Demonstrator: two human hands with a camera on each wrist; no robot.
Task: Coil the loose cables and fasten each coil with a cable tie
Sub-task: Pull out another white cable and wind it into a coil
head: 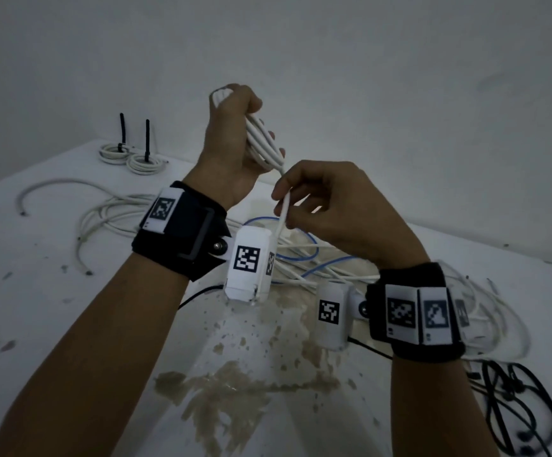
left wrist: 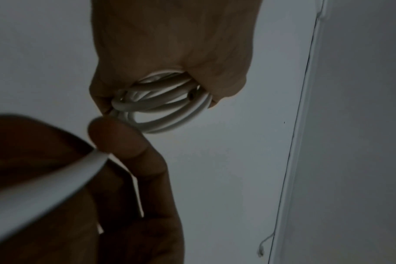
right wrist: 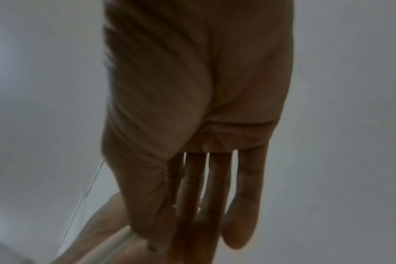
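Note:
My left hand (head: 235, 140) is raised above the table and grips a coil of white cable (head: 263, 143), its loops bunched in the fist. The left wrist view shows the coil's loops (left wrist: 163, 107) sticking out of the left hand (left wrist: 170, 53). My right hand (head: 327, 206) pinches the cable's loose tail (head: 282, 212) just below the coil, between thumb and forefinger. In the right wrist view the right hand's (right wrist: 197, 125) other fingers (right wrist: 244, 196) stretch straight. The tail runs down to a tangle of loose white cables (head: 317, 268) on the table.
Two tied white coils (head: 129, 158) with black cable ties standing up lie at the table's far left. More loose white cable (head: 103, 212) lies left, a blue cable (head: 297, 255) runs through the middle tangle, black cables (head: 512, 404) lie near right. The white table (head: 53, 308) is stained.

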